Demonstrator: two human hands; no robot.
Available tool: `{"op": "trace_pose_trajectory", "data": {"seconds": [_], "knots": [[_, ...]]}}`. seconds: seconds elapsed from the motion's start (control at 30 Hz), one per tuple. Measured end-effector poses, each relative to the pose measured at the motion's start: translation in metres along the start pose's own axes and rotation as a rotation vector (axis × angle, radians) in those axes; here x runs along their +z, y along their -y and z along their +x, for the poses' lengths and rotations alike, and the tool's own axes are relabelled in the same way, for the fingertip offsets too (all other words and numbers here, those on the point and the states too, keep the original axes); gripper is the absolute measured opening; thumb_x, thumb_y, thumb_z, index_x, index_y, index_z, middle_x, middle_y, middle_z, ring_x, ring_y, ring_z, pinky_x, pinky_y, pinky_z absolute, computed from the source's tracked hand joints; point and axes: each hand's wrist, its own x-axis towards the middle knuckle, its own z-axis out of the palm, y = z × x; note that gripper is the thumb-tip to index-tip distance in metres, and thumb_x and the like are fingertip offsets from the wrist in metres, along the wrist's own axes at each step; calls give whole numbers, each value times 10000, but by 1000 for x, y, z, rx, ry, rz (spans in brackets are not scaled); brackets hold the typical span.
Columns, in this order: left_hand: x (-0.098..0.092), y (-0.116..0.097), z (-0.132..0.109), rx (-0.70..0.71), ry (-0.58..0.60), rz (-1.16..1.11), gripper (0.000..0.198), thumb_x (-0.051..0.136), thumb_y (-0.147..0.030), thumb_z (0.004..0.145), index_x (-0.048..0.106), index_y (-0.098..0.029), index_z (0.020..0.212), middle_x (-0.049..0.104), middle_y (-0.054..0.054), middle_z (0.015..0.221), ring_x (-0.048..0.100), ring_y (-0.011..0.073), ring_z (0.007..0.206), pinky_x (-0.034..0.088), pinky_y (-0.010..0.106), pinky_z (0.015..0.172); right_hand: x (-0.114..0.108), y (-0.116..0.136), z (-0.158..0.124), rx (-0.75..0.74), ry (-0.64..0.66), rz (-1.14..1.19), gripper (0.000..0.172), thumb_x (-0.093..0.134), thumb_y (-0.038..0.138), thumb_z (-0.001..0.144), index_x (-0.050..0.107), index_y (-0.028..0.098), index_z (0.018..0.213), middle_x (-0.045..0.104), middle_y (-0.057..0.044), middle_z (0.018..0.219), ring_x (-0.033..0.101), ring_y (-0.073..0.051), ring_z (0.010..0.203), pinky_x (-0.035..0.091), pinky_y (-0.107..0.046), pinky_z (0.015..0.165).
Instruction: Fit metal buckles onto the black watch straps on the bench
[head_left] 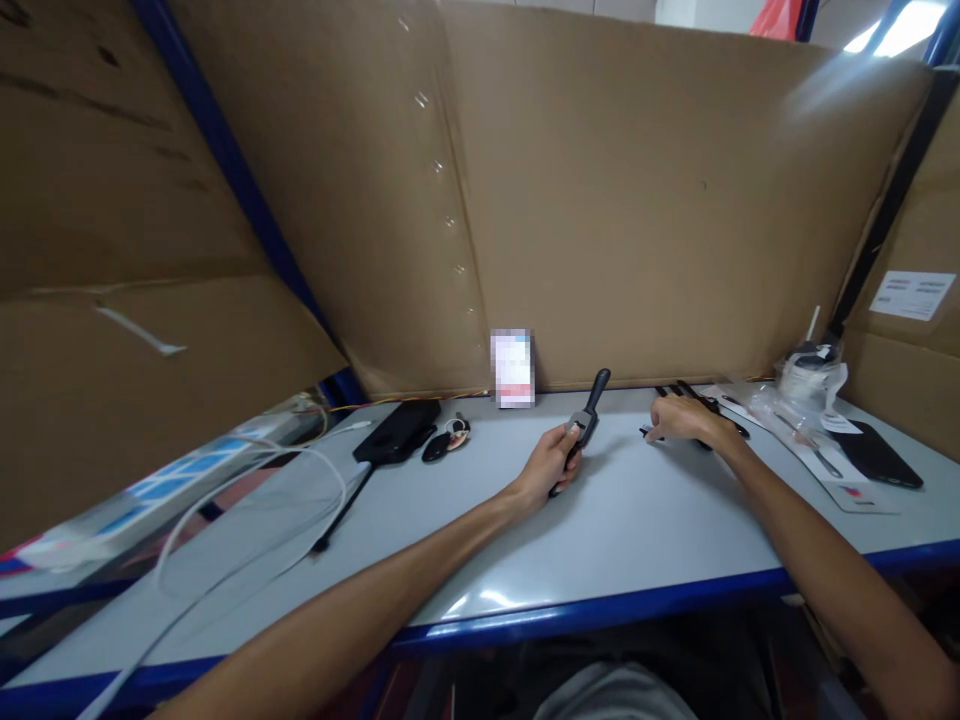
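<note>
My left hand (pixel 551 465) is closed around a black tool (pixel 598 390) with a grey, blocky middle section. Its rounded black end points up and away, and a short black tip shows below my fist. Farther right, my right hand (pixel 682 415) reaches down over several long black pieces (pixel 731 418) on the grey-white tabletop (pixel 622 545). Its fingers are curled together, with a small dark end showing at the fingertips. The hand hides most of whatever it grips.
A blurred upright screen (pixel 513 370) leans at the back cardboard (pixel 637 200). Left lie a black pouch-like case (pixel 397 432), keys (pixel 456 432) and a white cable (pixel 341 470). Right are a black phone (pixel 881 455), clear packaging (pixel 795 425) and a wrapped white cup-like item (pixel 806 378).
</note>
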Motion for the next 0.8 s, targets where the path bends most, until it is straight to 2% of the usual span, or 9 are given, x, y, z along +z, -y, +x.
{"op": "trace_pose_trajectory", "data": {"seconds": [0.07,0.17,0.3,0.37,0.47,0.53,0.63,0.7,0.8], "knots": [[3,-1,-2,2,14,8,406,570,-561,879,371,-222,781,377,-90,535,260,42,378,186,158,336,0,2,-1,-2,35,2,302,729,370,749,773,139,938,727,-157,1008,673,-265,891,412,-273,639],[5,-1,-2,0,33,0,403,559,-565,884,373,-222,782,373,-90,532,253,44,375,186,159,333,4,-1,1,-27,56,44,230,731,329,739,761,142,870,731,-103,862,654,-207,768,365,-245,579],[4,0,-2,-20,32,-28,386,554,-551,890,377,-223,788,371,-90,531,249,46,372,187,159,334,10,-7,8,-121,-21,162,154,699,306,753,719,157,719,666,-22,662,576,-137,626,320,-226,547],[3,-1,-1,-32,33,-41,362,543,-527,903,387,-220,794,375,-89,534,250,46,373,194,158,336,8,-9,10,-164,-95,314,197,663,326,769,698,157,675,621,3,610,535,-118,584,317,-222,534],[2,-1,0,-53,25,-52,329,527,-490,919,395,-215,796,382,-86,535,254,45,369,199,156,336,-4,-8,5,-147,-199,679,252,634,385,763,650,159,654,544,25,546,445,-93,482,321,-217,469],[2,-1,1,-70,19,-57,313,523,-469,923,393,-215,795,386,-85,533,259,44,366,199,155,337,-14,-1,-3,-116,-219,941,254,657,396,736,588,170,643,529,26,526,407,-84,437,341,-214,424],[4,0,2,-80,11,-40,290,506,-449,932,394,-215,803,393,-83,530,263,45,360,198,156,337,-21,17,-15,-139,-152,1212,265,728,348,681,524,181,662,625,-20,585,505,-103,472,421,-213,430],[6,0,2,-68,2,-20,276,493,-442,937,393,-217,812,400,-82,526,269,48,357,203,158,337,-19,33,-19,-164,-73,1280,270,730,336,696,514,177,669,678,-58,641,565,-121,510,451,-213,440],[8,0,2,-49,-4,-8,247,483,-430,937,405,-217,837,413,-80,526,288,55,353,217,161,336,-7,56,-18,-158,-19,1270,222,681,324,756,549,163,680,689,-59,651,565,-113,493,427,-198,415]]}}
